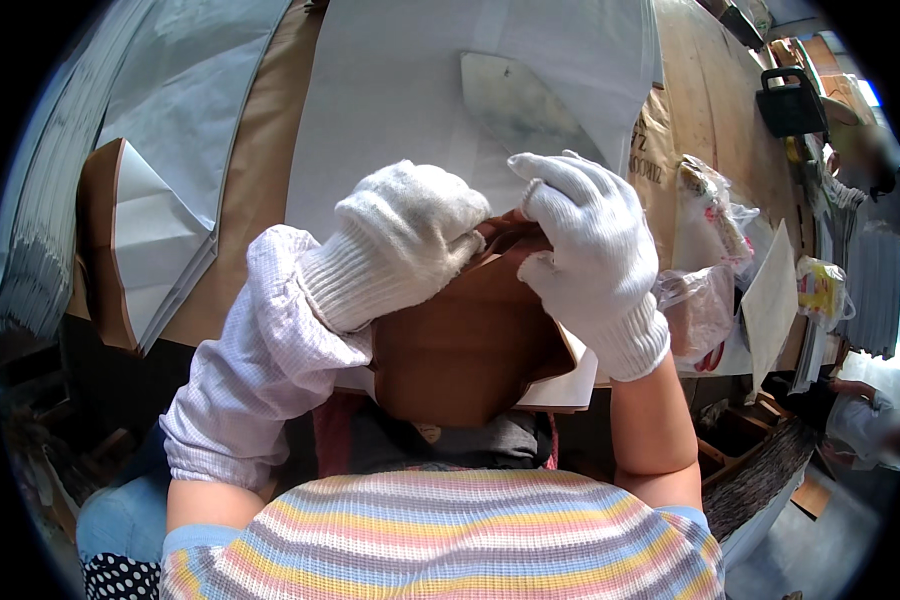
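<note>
Both my hands wear white knitted gloves and work at one brown paper piece (460, 350), bag-like, with a creased, gathered top. It bulges toward my body over the table's near edge. My left hand (405, 230) is closed around its upper left part, knuckles up. On the upper right, my right hand (595, 235) grips the paper between thumb and curled fingers, its index finger reaching past the fold. The gloves hide part of the gathered edge. Beneath the hands lies a large white sheet (370, 100).
A grey, pointed flat plate (515, 105) lies beyond my hands. At left are a folded brown-and-white paper piece (160, 240) and stacked sheets (45, 230). Clear plastic bags (700, 300) and a thin board (770, 300) sit at right. Another person (865, 425) is farther right.
</note>
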A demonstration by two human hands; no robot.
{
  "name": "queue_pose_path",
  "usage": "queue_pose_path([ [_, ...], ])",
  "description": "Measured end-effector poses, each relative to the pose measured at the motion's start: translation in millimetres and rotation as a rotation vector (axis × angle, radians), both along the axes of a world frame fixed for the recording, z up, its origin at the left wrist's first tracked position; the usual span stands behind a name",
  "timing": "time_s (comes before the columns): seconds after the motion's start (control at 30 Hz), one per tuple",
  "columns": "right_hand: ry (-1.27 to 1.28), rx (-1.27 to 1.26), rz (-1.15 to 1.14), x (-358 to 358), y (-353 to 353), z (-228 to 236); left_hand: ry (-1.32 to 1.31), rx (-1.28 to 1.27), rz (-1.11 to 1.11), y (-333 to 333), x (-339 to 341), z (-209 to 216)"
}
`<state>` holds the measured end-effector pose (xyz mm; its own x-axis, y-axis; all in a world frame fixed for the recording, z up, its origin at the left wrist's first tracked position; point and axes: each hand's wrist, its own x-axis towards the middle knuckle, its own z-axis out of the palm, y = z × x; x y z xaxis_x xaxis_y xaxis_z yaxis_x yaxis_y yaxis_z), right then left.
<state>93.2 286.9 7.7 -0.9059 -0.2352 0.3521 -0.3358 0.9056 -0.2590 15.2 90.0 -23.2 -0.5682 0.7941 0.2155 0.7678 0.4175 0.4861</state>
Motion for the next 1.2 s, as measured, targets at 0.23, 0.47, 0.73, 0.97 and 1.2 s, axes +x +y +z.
queue_pose_path([
  [0.23,-0.222,0.188,-0.051,-9.6,7.1,23.5,-0.051,0.007,-0.054,2.2,-4.5,5.2],
  [0.47,-0.170,0.035,0.154,-12.6,7.7,-7.1,-0.106,-0.197,-0.096,16.9,-10.9,13.8],
  [0.73,0.149,0.067,-0.001,13.7,-25.9,-20.0,-0.578,-0.094,-0.056,20.8,-36.7,-9.7],
  [0.97,0.097,-0.006,0.074,59.5,-39.5,-49.2,-0.540,-0.060,0.011,26.0,-55.4,-42.3],
  [1.2,-0.176,-0.276,-0.511,2.3,31.5,-56.1,-0.359,-0.093,0.359,-86.7,-40.9,-23.7],
])
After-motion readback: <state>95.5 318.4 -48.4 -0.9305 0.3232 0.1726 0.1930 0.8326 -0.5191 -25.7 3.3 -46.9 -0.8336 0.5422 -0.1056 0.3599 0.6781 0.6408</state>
